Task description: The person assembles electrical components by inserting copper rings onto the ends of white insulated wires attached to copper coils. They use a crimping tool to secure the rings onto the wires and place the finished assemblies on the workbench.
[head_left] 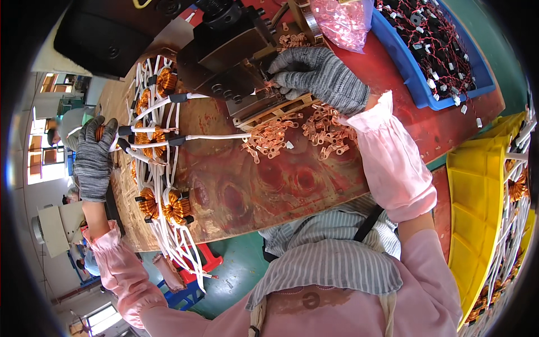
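My left hand (95, 157), in a grey knit glove, is closed round a copper-wound ring coil (100, 133) beyond the table's left edge. White sleeved leads (216, 136) run right from beside that hand; one reaches toward the press, another ends by the loose lugs. At the dark metal press (224, 56), my gloved right hand (325, 76) pinches a small copper cable lug (270, 85) at the die. The glove and the press partly hide that lug. Below the die lie two heaps of copper lugs (266, 139).
Several ring coils (177, 208) with white leads lie in a row on the table's left, wires hanging over the front edge. A bag of lugs (342, 25) and a blue bin (415, 92) of red-black wires stand at right. A yellow crate (477, 180) holds more coils.
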Demonstrator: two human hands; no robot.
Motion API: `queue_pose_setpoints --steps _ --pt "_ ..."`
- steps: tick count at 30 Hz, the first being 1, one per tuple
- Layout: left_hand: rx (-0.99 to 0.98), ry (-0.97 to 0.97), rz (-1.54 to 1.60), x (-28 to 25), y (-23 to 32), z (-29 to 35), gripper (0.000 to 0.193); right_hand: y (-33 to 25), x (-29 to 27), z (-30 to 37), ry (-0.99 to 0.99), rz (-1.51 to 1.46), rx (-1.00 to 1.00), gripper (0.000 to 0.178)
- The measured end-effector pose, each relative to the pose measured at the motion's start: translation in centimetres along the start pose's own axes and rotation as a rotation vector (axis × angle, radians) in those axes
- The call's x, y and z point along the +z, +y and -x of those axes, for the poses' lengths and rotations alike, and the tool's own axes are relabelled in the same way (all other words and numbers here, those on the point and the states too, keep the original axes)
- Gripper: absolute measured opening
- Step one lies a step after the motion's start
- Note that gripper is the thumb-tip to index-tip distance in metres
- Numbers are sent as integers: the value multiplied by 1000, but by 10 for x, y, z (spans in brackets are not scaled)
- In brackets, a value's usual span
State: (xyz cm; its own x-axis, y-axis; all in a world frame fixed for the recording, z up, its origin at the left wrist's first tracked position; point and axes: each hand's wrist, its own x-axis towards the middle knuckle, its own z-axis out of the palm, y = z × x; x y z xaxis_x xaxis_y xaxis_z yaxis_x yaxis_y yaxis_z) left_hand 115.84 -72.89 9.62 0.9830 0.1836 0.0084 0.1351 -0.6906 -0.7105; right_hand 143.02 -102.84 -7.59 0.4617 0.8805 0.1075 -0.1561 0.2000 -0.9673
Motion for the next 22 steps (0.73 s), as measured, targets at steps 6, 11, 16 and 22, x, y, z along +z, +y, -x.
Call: queue_pose_setpoints --steps 6,11,16,22 --pt "5 -6 47 1 0 -5 67 2 1 -3 22 -27 12 18" --pt "10 -22 28 -3 1 -8 67 3 1 -3 40 -55 10 19" --pt "6 2 62 2 -1 -8 64 1 1 -3 78 9 12 18" --pt "11 -3 73 1 -1 -10 62 1 0 -3 76 24 10 19"
